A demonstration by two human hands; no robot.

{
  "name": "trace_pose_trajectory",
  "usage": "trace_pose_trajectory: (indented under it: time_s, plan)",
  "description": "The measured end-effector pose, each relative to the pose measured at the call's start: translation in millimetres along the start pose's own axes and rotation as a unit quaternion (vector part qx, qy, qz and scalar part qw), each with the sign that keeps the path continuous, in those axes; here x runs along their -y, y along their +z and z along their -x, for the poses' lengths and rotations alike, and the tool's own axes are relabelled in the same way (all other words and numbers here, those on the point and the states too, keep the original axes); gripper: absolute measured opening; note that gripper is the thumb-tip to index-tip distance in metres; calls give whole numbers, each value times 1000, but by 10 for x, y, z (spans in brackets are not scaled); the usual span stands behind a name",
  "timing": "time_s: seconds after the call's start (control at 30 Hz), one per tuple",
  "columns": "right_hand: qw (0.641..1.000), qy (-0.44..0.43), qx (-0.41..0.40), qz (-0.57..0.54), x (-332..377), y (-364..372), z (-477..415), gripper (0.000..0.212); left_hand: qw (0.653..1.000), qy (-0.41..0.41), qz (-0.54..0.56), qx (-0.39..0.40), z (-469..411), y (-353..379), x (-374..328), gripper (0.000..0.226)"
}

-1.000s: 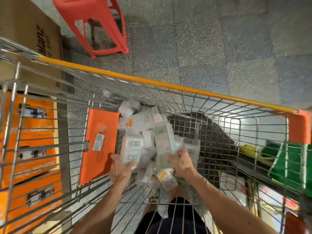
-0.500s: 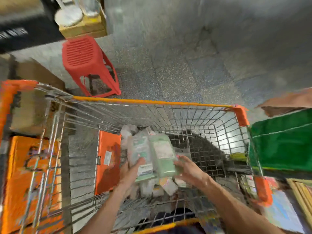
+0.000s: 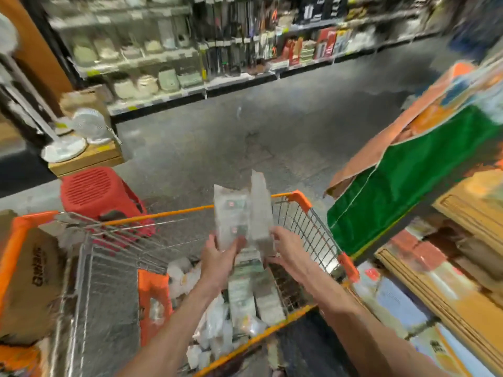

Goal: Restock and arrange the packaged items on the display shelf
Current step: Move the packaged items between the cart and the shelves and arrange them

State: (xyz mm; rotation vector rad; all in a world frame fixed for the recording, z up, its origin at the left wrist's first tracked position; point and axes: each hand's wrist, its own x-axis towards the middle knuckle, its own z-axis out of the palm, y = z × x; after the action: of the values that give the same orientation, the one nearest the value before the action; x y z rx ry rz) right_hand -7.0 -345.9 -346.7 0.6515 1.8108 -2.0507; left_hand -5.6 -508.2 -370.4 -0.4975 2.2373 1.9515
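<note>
I hold a stack of clear plastic packaged items (image 3: 241, 213) upright above the wire shopping cart (image 3: 299, 216). My left hand (image 3: 217, 254) grips the stack's lower left side and my right hand (image 3: 285, 247) grips its lower right side. More clear and pale green packets (image 3: 245, 292) lie piled in the cart's basket below my hands. Display shelves (image 3: 190, 58) with goods run along the far side of the aisle, blurred by motion.
A red plastic stool (image 3: 95, 190) stands beyond the cart on the left, next to a wooden box with white fans (image 3: 81, 131). Cardboard boxes (image 3: 32, 276) sit left of the cart. A green and orange box (image 3: 408, 172) and stacked goods crowd the right. Grey floor (image 3: 245, 131) lies ahead.
Both hands have lifted the stack of packets up out of the cart. My view has swung up from the cart's basket to the aisle and far shelves.
</note>
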Motion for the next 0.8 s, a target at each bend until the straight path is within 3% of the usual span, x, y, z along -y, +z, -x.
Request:
trace_pose_trajectory:
  time_s: [0.07,0.13,0.27,0.37,0.47,0.5,0.67,0.8]
  plan:
    - [997,-61,2,44,134,-143,158,32,999,36,-23,14,-38,73,-107,59]
    - [989,-124,-17,80,260,-332,381,48,995,82,-33,38,-38,220,-227,49]
    - [984,-155,-56,74,516,-658,746,62,983,145,-37,105,162,525,-550,55]
    - [980,-173,-98,26,649,-970,976,80,970,177,-26,163,470,831,-889,45]
    - [970,-195,-145,-18,641,-1299,1212,37,951,201,-14,236,727,1228,-1128,31]
    - [964,-194,-182,-27,588,-1475,1264,31,941,207,-9,268,825,1396,-1211,30]
    - [942,-164,-249,-152,332,-2316,1825,54,901,184,-12,392,1196,2137,-1353,21]
    - [901,-176,-339,-205,135,-2992,2247,42,861,153,-51,482,1475,2916,-1407,58]
